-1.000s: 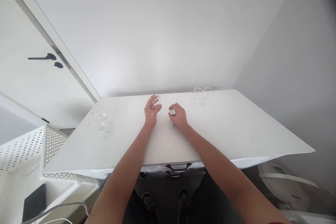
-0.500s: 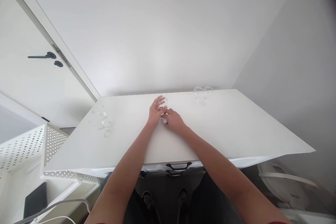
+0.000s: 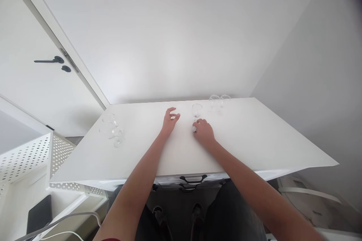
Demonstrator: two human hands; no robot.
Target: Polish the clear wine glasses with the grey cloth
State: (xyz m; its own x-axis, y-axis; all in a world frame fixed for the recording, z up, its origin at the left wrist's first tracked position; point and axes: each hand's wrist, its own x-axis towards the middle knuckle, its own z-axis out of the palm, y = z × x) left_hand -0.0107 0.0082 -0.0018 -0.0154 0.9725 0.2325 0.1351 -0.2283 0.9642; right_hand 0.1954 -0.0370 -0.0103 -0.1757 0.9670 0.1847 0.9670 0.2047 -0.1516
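My right hand (image 3: 204, 131) grips a clear stemmed glass (image 3: 197, 110) low down, with its bowl upright above the fingers. A small whitish patch (image 3: 194, 128) shows by the fingertips; whether it is the glass's foot or a scrap of cloth, I cannot tell. To the left, my left hand (image 3: 170, 120) is over the white tabletop (image 3: 181, 150), its fingers curved and apart with nothing between them. Two more stemmed glasses (image 3: 220, 101) stand side by side at the back, right of the held one.
Further clear glasses (image 3: 112, 130) stand in a group at the left of the tabletop. Behind rises a white wall (image 3: 175, 45). Dark drawer handles (image 3: 193, 179) stick out below the front edge. White perforated panels (image 3: 25, 154) are at the lower left.
My right hand has carried the glass to the right, toward the pair at the back. The left hand has let go of it and stayed nearly in place.
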